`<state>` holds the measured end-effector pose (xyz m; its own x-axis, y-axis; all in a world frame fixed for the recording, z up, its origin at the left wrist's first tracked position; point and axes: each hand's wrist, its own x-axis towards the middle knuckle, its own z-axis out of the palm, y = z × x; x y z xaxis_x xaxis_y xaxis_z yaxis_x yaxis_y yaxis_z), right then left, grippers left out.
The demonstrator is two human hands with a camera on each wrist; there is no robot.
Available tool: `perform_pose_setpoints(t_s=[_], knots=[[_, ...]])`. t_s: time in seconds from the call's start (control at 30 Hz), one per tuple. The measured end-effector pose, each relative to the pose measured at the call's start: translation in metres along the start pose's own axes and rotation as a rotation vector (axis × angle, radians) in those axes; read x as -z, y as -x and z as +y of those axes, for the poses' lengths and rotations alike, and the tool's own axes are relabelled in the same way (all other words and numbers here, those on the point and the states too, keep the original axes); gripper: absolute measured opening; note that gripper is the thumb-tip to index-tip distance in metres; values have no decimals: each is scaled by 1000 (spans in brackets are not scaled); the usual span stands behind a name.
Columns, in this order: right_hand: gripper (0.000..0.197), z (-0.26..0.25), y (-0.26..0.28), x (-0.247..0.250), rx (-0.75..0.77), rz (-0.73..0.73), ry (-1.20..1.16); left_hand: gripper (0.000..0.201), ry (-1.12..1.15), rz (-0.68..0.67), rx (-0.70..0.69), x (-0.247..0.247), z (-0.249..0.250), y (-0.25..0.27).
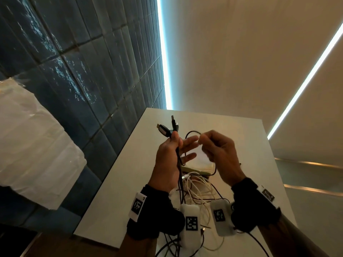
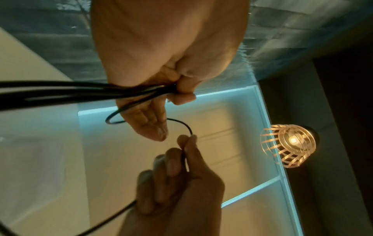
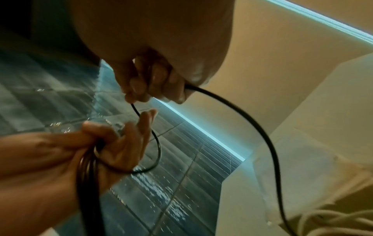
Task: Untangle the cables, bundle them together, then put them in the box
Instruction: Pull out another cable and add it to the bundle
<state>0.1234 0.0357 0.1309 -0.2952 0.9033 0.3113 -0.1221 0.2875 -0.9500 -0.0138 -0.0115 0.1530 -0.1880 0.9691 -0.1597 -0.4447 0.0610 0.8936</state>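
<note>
- My left hand (image 1: 168, 160) clamps several black cables (image 1: 179, 164) between thumb and forefinger, plug ends (image 1: 168, 127) sticking up past the knuckles, the other fingers spread loose; the left wrist view shows the strands entering that pinch side by side.
- My right hand (image 1: 220, 154) pinches one thin black cable (image 3: 260, 127) between thumb and fingertips; a short loop (image 3: 155, 151) of it arcs across to my left hand, and the rest drops away towards the table (image 1: 115, 191).
- Both hands are raised above the table, close together but not touching.
- Done so far, by my judgement: the black cables are partly gathered, with their plug ends lined up in my left fist.
- Not done: the strand in my right hand is not yet laid in with the others, and I see no tie or wrap around the bunch.
- Left on the table: a loose heap of white cables (image 1: 199, 190) mixed with more black strands, lying below my wrists and trailing over the near edge. That tangle looks untouched.
- The box (image 1: 196, 168), as I take it, is the pale object lying just beyond the heap, largely hidden by my hands; I cannot tell whether anything is in it.
- Overall I'd say this is early-to-middle: sorting under way, bundling unfinished, boxing not started.
</note>
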Motion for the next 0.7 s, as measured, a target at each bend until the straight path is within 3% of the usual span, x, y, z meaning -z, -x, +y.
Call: perform_pose_setpoints(t_s=[0.1,0.2,0.37,0.53,0.7], knots=[[24,15,22,0,-102,-182,-59,41,190,-91,46,-1,-4,-1],[26,37,34,2,-200,-270,-96,37,314,-85,57,-4,-11,-2],[26,79,49,15,-245,-207,-29,35,248,-102,-57,2,-10,-3],[29,97,51,15,-274,-181,-6,38,134,-97,-59,2,-18,1],[33,117,55,12,-308,-198,51,39,132,-11,-63,10,-19,-2]])
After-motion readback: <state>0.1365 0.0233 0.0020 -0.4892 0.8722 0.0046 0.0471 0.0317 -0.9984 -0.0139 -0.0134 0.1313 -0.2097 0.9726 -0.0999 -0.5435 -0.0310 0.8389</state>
